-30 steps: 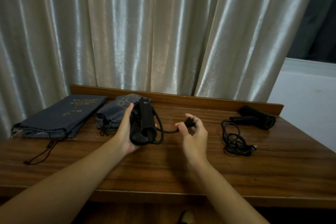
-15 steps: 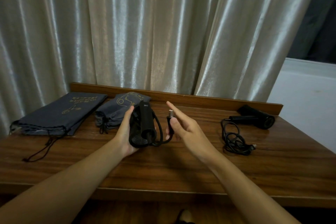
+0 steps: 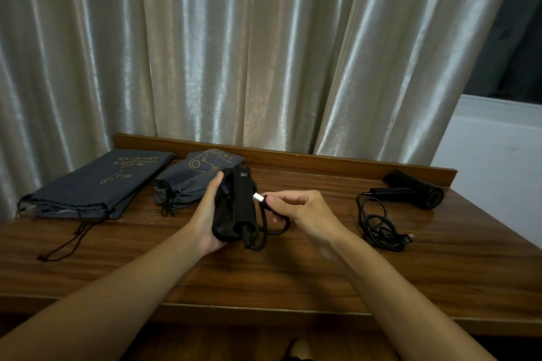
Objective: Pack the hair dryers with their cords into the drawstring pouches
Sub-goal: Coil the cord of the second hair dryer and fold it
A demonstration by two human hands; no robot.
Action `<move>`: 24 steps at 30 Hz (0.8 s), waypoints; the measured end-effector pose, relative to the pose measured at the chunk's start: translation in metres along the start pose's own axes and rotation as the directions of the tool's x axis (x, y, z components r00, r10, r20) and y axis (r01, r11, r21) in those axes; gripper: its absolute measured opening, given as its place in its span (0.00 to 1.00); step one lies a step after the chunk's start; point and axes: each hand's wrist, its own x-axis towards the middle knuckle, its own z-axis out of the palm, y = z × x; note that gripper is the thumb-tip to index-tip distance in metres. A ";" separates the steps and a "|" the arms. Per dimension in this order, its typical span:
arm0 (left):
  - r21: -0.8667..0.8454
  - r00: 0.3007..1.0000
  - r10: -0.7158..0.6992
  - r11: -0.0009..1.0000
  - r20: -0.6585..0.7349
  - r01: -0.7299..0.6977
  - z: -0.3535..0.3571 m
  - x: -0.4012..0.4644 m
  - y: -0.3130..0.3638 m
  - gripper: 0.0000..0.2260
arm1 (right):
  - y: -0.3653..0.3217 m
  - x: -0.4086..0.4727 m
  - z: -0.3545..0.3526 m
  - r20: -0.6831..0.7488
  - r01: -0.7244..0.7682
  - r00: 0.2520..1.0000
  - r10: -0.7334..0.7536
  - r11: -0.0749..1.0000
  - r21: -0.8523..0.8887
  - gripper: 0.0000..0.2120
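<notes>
My left hand [image 3: 205, 214] grips a folded black hair dryer [image 3: 237, 208] above the middle of the wooden table [image 3: 293, 272]. Its black cord [image 3: 265, 228] loops around the dryer's body. My right hand [image 3: 299, 208] pinches the cord's plug [image 3: 259, 198], whose metal tip points at the dryer. Two dark grey drawstring pouches lie at the back left: a flat one [image 3: 96, 184] and a bulging one [image 3: 190, 179] just behind the dryer. A second black hair dryer [image 3: 416, 189] lies at the back right, its loose cord [image 3: 378, 226] piled in front of it.
A wooden ledge [image 3: 322, 158] runs along the table's back edge, with silvery curtains [image 3: 234, 53] hanging behind it. The flat pouch's drawstring [image 3: 67, 240] trails toward the front left. A white sill [image 3: 492, 138] stands to the right.
My right hand has turned over and brought the plug in against the dryer, its fingers now curled around the cord end. The cord sits tighter around the dryer. The left hand has held still.
</notes>
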 end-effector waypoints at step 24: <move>0.070 0.996 0.084 0.994 -0.002 -0.083 -0.010 0.003 -0.016 0.23 | -0.010 0.003 -0.019 0.342 0.014 0.927 0.152 0.899 -0.437 0.08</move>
